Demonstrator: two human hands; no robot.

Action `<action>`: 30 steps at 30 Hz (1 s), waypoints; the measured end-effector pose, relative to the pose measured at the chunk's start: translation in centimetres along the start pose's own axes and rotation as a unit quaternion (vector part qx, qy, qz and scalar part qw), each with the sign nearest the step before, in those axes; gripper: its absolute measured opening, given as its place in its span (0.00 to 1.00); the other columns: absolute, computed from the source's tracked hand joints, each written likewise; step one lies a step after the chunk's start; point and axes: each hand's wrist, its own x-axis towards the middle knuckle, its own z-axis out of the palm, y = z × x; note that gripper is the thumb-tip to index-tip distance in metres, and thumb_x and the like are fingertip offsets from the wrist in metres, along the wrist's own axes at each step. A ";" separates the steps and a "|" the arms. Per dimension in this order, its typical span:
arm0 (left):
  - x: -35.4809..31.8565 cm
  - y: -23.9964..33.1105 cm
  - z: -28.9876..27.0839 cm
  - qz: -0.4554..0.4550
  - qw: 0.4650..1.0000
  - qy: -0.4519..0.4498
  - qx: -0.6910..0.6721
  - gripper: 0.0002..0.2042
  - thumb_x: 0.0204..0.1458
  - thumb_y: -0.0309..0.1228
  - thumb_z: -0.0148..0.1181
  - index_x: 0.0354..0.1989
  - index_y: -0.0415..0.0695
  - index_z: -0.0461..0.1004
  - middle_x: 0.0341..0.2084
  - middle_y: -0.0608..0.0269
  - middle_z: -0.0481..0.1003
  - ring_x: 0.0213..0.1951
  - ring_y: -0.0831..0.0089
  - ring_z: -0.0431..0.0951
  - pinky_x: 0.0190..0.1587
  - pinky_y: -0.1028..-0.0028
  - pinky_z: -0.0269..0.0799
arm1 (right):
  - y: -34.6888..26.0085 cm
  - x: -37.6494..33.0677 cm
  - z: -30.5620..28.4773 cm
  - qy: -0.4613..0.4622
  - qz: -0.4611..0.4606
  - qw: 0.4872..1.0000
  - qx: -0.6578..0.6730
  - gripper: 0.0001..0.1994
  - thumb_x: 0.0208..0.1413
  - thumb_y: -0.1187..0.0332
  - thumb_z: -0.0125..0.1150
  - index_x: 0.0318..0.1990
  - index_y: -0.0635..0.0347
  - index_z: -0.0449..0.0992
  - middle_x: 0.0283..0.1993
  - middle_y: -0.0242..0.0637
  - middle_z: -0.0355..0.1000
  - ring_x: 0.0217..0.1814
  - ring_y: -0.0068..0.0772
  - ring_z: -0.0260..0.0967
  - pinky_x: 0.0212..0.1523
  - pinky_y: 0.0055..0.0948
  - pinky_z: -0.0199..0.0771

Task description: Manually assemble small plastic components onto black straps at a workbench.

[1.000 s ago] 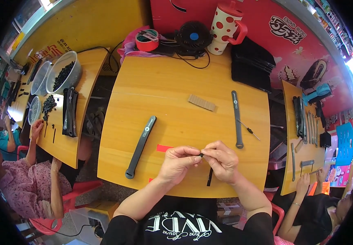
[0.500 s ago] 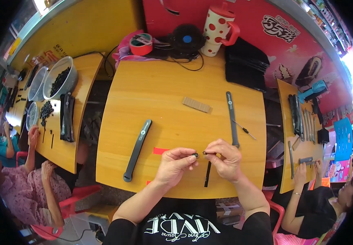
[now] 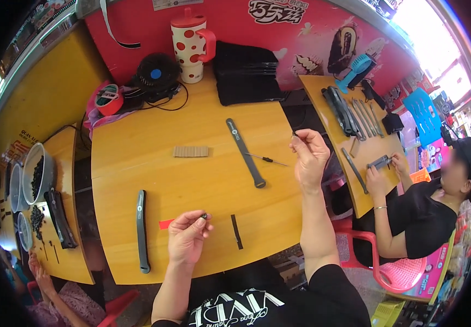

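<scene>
Over the near part of the table, my left hand point(image 3: 187, 235) pinches a small round black piece point(image 3: 204, 216) between thumb and fingers. My right hand point(image 3: 309, 158) is raised at the table's right edge, its thumb and forefinger closed on a tiny dark piece point(image 3: 295, 134) whose kind I cannot make out. Left of my left hand lies a long dark grey strap-like bar point(image 3: 142, 234); a second grey bar point(image 3: 245, 152) lies farther back. A thin double-ended metal tool with a black middle point(image 3: 268, 159) rests across it. A short black strip point(image 3: 236, 232) lies between my forearms.
A piece of corrugated cardboard point(image 3: 191, 152) and a red strip point(image 3: 166, 224) lie on the table. Along the back stand a black fan point(image 3: 158, 73), a dotted tumbler point(image 3: 188, 52) and stacked black bags point(image 3: 246, 73). At the right table a person point(image 3: 429, 215) handles a grey piece.
My hands have parted: the right has swung up and away to the right, while the left stays low with its black piece. The whole view has turned rightward.
</scene>
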 end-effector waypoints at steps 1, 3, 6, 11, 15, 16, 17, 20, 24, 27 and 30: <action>0.0 0.0 0.1 -0.004 1.000 0.001 -0.003 0.07 0.53 0.18 0.59 0.40 0.36 0.77 0.34 0.52 0.79 0.31 0.68 0.80 0.29 0.78 0.74 | 0.1 0.1 0.0 -0.003 0.011 1.000 0.023 0.05 0.53 0.82 0.60 0.36 0.65 0.74 0.31 0.29 0.72 0.30 0.16 0.67 0.32 0.16 0.65; 0.0 0.1 0.1 -0.004 1.000 0.000 -0.005 0.07 0.53 0.18 0.59 0.40 0.36 0.77 0.34 0.52 0.79 0.31 0.68 0.80 0.29 0.78 0.74 | 0.3 -0.1 0.1 -0.007 0.026 0.998 0.050 0.05 0.54 0.81 0.60 0.37 0.65 0.74 0.31 0.29 0.72 0.30 0.16 0.67 0.32 0.16 0.65; -0.1 0.3 -0.1 0.003 1.000 0.003 -0.004 0.07 0.53 0.19 0.59 0.41 0.37 0.77 0.34 0.52 0.79 0.31 0.68 0.80 0.30 0.78 0.74 | 0.5 -0.7 1.1 -0.026 0.045 0.996 0.073 0.04 0.55 0.81 0.60 0.37 0.65 0.74 0.31 0.30 0.72 0.30 0.17 0.68 0.32 0.16 0.65; -0.2 0.0 -0.3 -0.011 1.000 0.001 0.003 0.08 0.57 0.24 0.58 0.42 0.36 0.77 0.35 0.52 0.79 0.31 0.69 0.80 0.31 0.78 0.74 | -1.4 -5.0 4.8 -0.200 0.098 0.974 0.040 0.03 0.57 0.79 0.58 0.37 0.65 0.73 0.37 0.35 0.71 0.36 0.21 0.68 0.36 0.20 0.68; -0.1 0.0 -0.4 -0.014 1.000 -0.019 -0.009 0.08 0.58 0.25 0.57 0.43 0.36 0.78 0.35 0.53 0.79 0.31 0.70 0.79 0.30 0.79 0.74 | -2.4 -8.8 7.7 -0.397 0.098 0.913 0.007 0.01 0.58 0.78 0.54 0.36 0.63 0.71 0.43 0.39 0.68 0.41 0.25 0.66 0.42 0.22 0.66; -0.1 0.0 -0.3 -0.011 1.000 -0.015 -0.009 0.08 0.58 0.25 0.57 0.43 0.36 0.78 0.35 0.53 0.79 0.31 0.70 0.79 0.30 0.79 0.74 | -2.4 -9.4 8.0 -0.399 0.099 0.911 0.011 0.01 0.58 0.78 0.54 0.36 0.63 0.71 0.43 0.39 0.68 0.41 0.25 0.66 0.42 0.22 0.66; -0.2 -0.1 -0.3 -0.010 1.000 -0.020 -0.010 0.08 0.58 0.25 0.57 0.43 0.36 0.78 0.35 0.53 0.79 0.31 0.70 0.79 0.29 0.79 0.73 | -2.3 -9.9 8.1 -0.402 0.114 0.908 -0.002 0.01 0.58 0.78 0.54 0.36 0.63 0.71 0.44 0.39 0.67 0.41 0.25 0.65 0.43 0.22 0.66; -0.2 0.0 -0.2 -0.007 1.000 -0.023 -0.003 0.09 0.58 0.24 0.57 0.43 0.36 0.78 0.34 0.55 0.79 0.31 0.71 0.79 0.29 0.80 0.73 | -1.8 -10.5 8.5 -0.404 0.144 0.903 -0.015 0.01 0.58 0.78 0.54 0.36 0.62 0.71 0.45 0.38 0.67 0.41 0.24 0.65 0.43 0.22 0.66; -0.2 0.3 0.2 -0.012 1.000 -0.023 0.008 0.08 0.57 0.24 0.57 0.43 0.36 0.78 0.34 0.57 0.79 0.30 0.72 0.79 0.28 0.81 0.72 | -1.7 -10.6 8.5 -0.398 0.189 0.898 -0.015 0.01 0.59 0.78 0.54 0.37 0.63 0.71 0.46 0.37 0.65 0.42 0.21 0.64 0.43 0.20 0.67; -0.2 0.2 0.2 -0.013 1.000 -0.018 0.003 0.08 0.57 0.24 0.57 0.43 0.37 0.79 0.33 0.57 0.79 0.30 0.72 0.79 0.27 0.81 0.72 | -1.4 -10.7 8.5 -0.401 0.199 0.894 -0.003 0.01 0.59 0.78 0.53 0.37 0.64 0.71 0.47 0.37 0.65 0.42 0.20 0.64 0.43 0.20 0.67; -0.2 0.2 0.3 -0.018 1.000 -0.008 0.011 0.07 0.57 0.24 0.58 0.42 0.37 0.79 0.32 0.57 0.79 0.29 0.73 0.79 0.25 0.81 0.71 | -1.2 -10.7 8.4 -0.405 0.202 0.892 -0.001 0.01 0.59 0.79 0.53 0.37 0.64 0.71 0.46 0.37 0.65 0.42 0.20 0.64 0.43 0.20 0.67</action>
